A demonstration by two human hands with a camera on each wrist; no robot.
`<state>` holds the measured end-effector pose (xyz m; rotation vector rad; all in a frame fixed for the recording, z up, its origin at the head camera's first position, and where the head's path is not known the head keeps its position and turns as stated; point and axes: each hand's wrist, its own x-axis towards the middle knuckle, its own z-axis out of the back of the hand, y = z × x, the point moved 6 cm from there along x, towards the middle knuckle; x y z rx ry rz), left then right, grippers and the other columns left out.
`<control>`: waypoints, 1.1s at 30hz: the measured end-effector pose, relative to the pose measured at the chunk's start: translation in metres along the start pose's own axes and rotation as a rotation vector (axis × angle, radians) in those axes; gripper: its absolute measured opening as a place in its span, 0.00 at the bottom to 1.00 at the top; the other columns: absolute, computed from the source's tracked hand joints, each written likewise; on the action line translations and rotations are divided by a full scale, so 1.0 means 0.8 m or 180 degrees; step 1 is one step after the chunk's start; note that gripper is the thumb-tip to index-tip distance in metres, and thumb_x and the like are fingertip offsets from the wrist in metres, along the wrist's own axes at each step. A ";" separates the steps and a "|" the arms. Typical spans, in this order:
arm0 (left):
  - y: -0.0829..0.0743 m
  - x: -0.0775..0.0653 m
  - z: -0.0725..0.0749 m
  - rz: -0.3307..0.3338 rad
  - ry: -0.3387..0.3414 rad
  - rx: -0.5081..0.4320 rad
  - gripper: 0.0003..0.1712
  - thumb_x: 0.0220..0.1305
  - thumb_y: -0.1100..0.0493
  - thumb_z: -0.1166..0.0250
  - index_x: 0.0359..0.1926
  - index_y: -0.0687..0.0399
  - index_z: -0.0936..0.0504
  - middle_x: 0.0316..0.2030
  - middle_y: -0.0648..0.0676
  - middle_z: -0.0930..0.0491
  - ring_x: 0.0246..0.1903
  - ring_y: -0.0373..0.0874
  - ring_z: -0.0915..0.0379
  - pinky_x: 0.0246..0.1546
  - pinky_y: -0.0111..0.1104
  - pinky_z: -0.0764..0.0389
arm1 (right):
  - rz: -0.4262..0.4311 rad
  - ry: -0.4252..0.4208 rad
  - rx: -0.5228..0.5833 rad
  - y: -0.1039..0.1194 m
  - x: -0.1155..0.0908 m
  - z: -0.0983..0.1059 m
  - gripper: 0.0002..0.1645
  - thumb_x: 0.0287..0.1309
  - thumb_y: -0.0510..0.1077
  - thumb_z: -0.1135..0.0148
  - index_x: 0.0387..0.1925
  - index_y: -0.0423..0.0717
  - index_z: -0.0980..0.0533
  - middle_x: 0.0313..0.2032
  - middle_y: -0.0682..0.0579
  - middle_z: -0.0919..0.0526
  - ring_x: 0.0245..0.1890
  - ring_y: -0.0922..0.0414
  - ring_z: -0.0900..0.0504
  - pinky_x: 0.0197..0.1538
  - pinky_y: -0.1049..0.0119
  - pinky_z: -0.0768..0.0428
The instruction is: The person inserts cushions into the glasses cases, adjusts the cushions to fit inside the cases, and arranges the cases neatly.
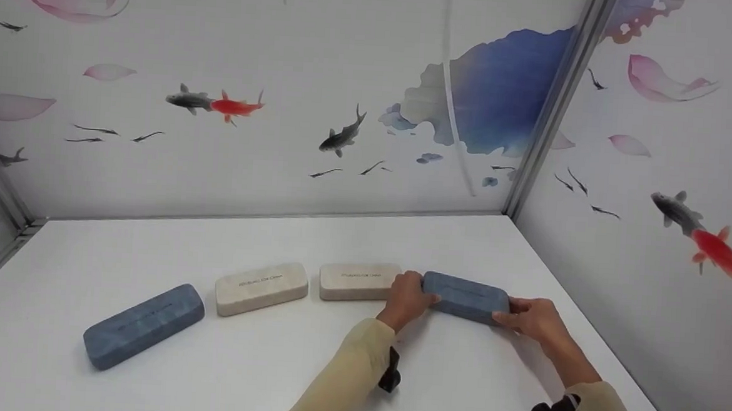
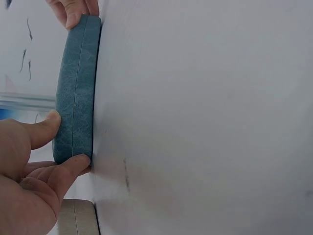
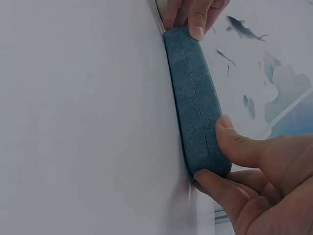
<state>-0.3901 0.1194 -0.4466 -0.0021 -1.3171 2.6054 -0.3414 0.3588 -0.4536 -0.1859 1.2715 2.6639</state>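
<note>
A blue glasses case point(image 1: 466, 296) lies on the white table at the right end of a curved row. My left hand point(image 1: 407, 300) grips its left end, thumb on the top edge and fingers at the end near the table. Its right end is held by my right hand point(image 1: 534, 319), whose thumb and fingers show around the corner in the right wrist view. Just left of my left hand is a cream glasses case point(image 1: 359, 282), partly covered by that hand. Both ends of the blue case point(image 2: 78, 93) are in grasp in the left wrist view.
Farther left on the table point(image 1: 257, 375) lie another cream case point(image 1: 261, 289) and a second blue case point(image 1: 144, 326), slanted toward the front left. Printed wall panels point(image 1: 298, 58) stand behind and to the right, joined by a metal post point(image 1: 549, 115).
</note>
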 end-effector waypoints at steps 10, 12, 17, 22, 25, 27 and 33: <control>0.005 -0.004 0.016 -0.0095 -0.0043 -0.0413 0.20 0.60 0.66 0.29 0.53 0.71 0.17 0.49 0.64 0.14 0.49 0.50 0.16 0.49 0.38 0.16 | 0.0173 0.0108 -0.0379 0.020 -0.002 -0.001 0.46 0.61 0.50 0.31 0.67 0.21 0.38 0.64 0.24 0.30 0.58 0.38 0.21 0.53 0.56 0.17; 0.005 -0.008 0.022 -0.0131 -0.0092 -0.0437 0.19 0.62 0.67 0.31 0.53 0.70 0.17 0.49 0.64 0.14 0.51 0.52 0.16 0.50 0.39 0.16 | 0.0179 0.0099 -0.0450 0.026 -0.004 -0.002 0.45 0.63 0.50 0.33 0.67 0.21 0.38 0.64 0.24 0.30 0.59 0.37 0.21 0.56 0.52 0.19; 0.008 -0.018 0.043 -0.0180 -0.0189 -0.0474 0.17 0.66 0.64 0.35 0.53 0.68 0.17 0.49 0.62 0.13 0.48 0.51 0.15 0.47 0.37 0.15 | 0.0366 -0.0022 -0.0704 0.046 -0.006 -0.001 0.40 0.68 0.49 0.39 0.68 0.23 0.39 0.67 0.24 0.35 0.68 0.29 0.34 0.65 0.39 0.28; 0.028 -0.027 0.074 -0.0024 -0.0146 -0.0664 0.19 0.68 0.61 0.35 0.57 0.64 0.18 0.45 0.59 0.12 0.37 0.42 0.15 0.33 0.30 0.15 | 0.0779 -0.0152 -0.0759 0.069 -0.007 -0.009 0.35 0.71 0.49 0.43 0.69 0.28 0.36 0.69 0.26 0.36 0.70 0.29 0.38 0.67 0.36 0.32; 0.039 -0.032 0.094 -0.0004 -0.0091 -0.0664 0.21 0.70 0.57 0.36 0.59 0.62 0.19 0.47 0.59 0.13 0.37 0.40 0.16 0.34 0.30 0.14 | 0.1035 -0.0285 -0.0783 0.079 -0.007 -0.016 0.33 0.71 0.50 0.43 0.67 0.31 0.33 0.68 0.28 0.32 0.70 0.31 0.36 0.67 0.36 0.32; 0.045 -0.035 0.110 -0.0088 -0.0106 -0.0584 0.21 0.71 0.55 0.38 0.59 0.63 0.19 0.47 0.60 0.13 0.37 0.43 0.14 0.36 0.33 0.14 | 0.1205 -0.0367 -0.0771 0.086 -0.006 -0.022 0.32 0.71 0.50 0.43 0.67 0.32 0.31 0.67 0.29 0.31 0.69 0.32 0.35 0.68 0.37 0.33; 0.065 -0.038 0.167 -0.0243 -0.0389 -0.0061 0.22 0.73 0.52 0.40 0.58 0.64 0.19 0.48 0.61 0.13 0.47 0.51 0.15 0.49 0.42 0.16 | 0.1692 -0.0560 -0.0841 0.111 0.003 -0.038 0.32 0.68 0.49 0.37 0.65 0.31 0.29 0.65 0.31 0.27 0.69 0.34 0.31 0.68 0.39 0.32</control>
